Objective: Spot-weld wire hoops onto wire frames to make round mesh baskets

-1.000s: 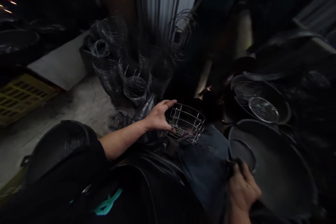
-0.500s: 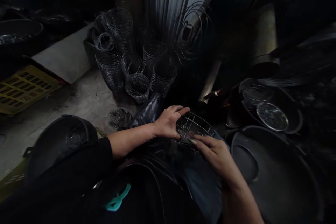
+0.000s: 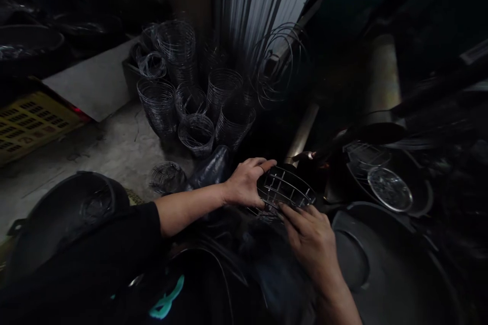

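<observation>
A small round wire basket (image 3: 286, 189) of shiny metal rods sits in front of me, just above my lap. My left hand (image 3: 246, 183) grips its left rim, thumb below and fingers curled over the top. My right hand (image 3: 307, 233) touches the basket's near right rim with its fingertips pinched on the wires. Both forearms reach in from below.
Several stacks of wire rings (image 3: 198, 101) stand on the concrete floor (image 3: 110, 147) ahead. A yellow crate (image 3: 30, 124) lies far left, a black tub (image 3: 68, 213) near left. Large dark pans (image 3: 404, 264) and a shiny round lid (image 3: 389, 189) fill the right.
My right hand left the dark pan at right and came to the basket's near rim. The basket has tilted flatter. My left hand kept its grip.
</observation>
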Available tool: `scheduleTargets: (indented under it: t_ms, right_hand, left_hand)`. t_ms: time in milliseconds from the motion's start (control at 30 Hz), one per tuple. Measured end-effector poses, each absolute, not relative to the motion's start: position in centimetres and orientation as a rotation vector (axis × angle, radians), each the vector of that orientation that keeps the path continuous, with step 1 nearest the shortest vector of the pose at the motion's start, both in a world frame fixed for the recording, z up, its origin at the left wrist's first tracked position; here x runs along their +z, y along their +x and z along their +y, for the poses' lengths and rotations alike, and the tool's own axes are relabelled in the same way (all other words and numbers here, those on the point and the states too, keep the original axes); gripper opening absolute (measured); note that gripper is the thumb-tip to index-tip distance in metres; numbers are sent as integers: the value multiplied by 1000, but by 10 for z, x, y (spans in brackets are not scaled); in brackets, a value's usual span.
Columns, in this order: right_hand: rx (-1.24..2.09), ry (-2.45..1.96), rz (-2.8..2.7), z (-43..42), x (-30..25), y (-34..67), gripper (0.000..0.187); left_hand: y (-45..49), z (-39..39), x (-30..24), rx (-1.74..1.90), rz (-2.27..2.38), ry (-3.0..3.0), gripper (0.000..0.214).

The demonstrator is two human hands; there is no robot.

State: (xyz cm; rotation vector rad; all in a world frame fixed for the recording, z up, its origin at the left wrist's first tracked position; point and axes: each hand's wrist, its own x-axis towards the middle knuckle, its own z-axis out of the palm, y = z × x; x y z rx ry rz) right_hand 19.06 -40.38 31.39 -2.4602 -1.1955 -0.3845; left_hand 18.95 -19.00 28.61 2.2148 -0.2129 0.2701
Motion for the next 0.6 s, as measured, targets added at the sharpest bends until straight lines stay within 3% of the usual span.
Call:
scheduleTargets:
  t_ms: [200, 600]
  right_hand:
    - [-537, -2419, -1257, -404, 325, 221, 25]
    - [-531, -2389, -1264, -404, 338, 268, 22]
  left_hand:
    - [215, -192, 296, 315, -174, 2170, 104]
    - [254, -192, 307, 237, -95, 2112, 104]
